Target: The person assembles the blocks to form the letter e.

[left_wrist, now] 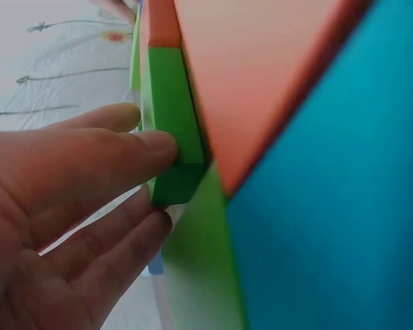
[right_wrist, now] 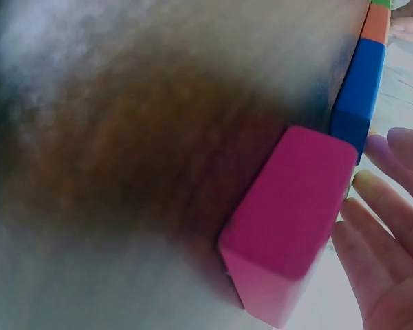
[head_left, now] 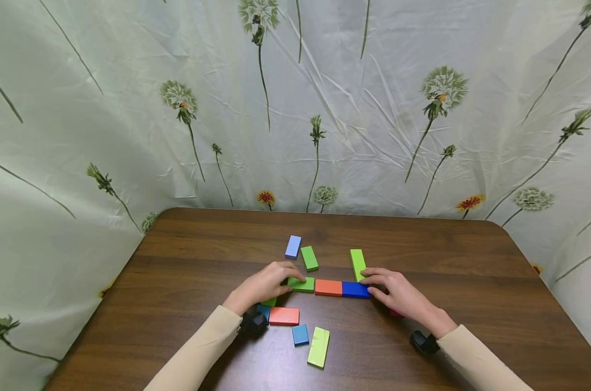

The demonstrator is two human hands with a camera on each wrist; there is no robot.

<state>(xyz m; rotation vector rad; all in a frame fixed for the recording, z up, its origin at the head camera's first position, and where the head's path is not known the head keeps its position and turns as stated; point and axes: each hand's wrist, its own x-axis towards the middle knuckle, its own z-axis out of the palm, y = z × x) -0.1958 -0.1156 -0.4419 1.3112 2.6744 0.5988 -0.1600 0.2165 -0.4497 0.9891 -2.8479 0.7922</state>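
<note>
On the left, our left hand (head_left: 264,282) lightly pinches the green block (head_left: 306,287) near its left end between thumb and index finger, its other fingers loosely spread. Rightward, the orange block (head_left: 328,288) and the blue block (head_left: 355,290) follow end to end, all three long axes running from hand to hand. At the right, our right hand (head_left: 400,291), nearer the blue block, has its fingers parted and slightly bent by that block's right end, gripping nothing.

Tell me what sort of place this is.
Probably an indoor tabletop workspace, perhaps set up for filming: a brown wood-grain table, a creased flower-print sheet hanging behind it, and coloured blocks laid out on top.
</note>
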